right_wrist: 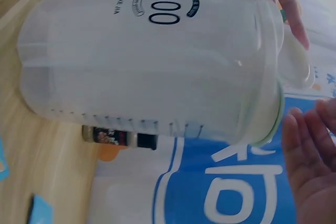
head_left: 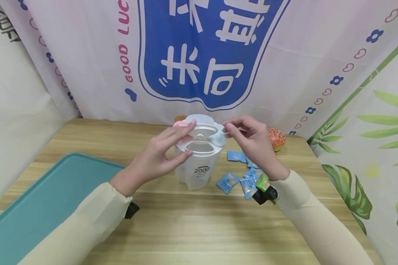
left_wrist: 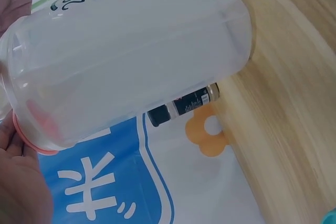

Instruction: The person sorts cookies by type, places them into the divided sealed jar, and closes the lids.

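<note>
A tall translucent storage canister (head_left: 197,173) marked 2000 stands upright on the table, its top split into sections with oval openings. A pink lid (head_left: 180,124) is at its left side, a pale blue lid (head_left: 217,138) at its right, and a whitish flap (head_left: 200,119) stands raised at the back. My left hand (head_left: 156,156) rests along the left of the top, fingers extended over the rim. On the other side my right hand (head_left: 252,136) has thumb and forefinger tips at the edge of the pale blue lid. In the right wrist view its fingertips are right beside the green-edged rim (right_wrist: 279,116).
Several small blue packets (head_left: 228,182) and a green packet (head_left: 262,182) lie right of the canister. A toy burger (head_left: 276,139) sits behind my right hand. A teal tray (head_left: 63,195) lies at left. Behind the canister stands a small dark-capped bottle (left_wrist: 186,103), before the curtain.
</note>
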The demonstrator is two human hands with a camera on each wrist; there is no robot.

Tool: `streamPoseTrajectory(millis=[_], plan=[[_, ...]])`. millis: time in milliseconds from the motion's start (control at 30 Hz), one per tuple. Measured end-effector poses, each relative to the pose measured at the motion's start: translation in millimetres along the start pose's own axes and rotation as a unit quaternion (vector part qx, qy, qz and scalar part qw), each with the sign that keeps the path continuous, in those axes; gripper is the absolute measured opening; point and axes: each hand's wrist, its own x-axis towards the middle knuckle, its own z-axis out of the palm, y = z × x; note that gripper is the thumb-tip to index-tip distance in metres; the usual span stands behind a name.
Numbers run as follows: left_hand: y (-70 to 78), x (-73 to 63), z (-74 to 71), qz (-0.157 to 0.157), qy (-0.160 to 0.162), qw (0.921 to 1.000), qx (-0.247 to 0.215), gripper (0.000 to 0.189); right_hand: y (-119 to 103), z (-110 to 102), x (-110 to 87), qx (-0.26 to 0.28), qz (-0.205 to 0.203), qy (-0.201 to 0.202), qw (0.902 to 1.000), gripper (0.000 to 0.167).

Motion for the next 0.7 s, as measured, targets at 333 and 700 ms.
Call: streamPoseTrajectory(millis=[333,700], plan=[[0.8,-0.1,0.3,-0.026,0.001,0.9995,-0.018,0.073,56.7,-16.0,-25.4,-0.118,0.182,-0.113,0.9697,0.022],[1.4,-0.5,1.2,-0.027,0.006,0.9994,-0.019,0.072,97.0,-14.0,-60.0,-0.196,0.244,-0.268,0.9111,0.033]])
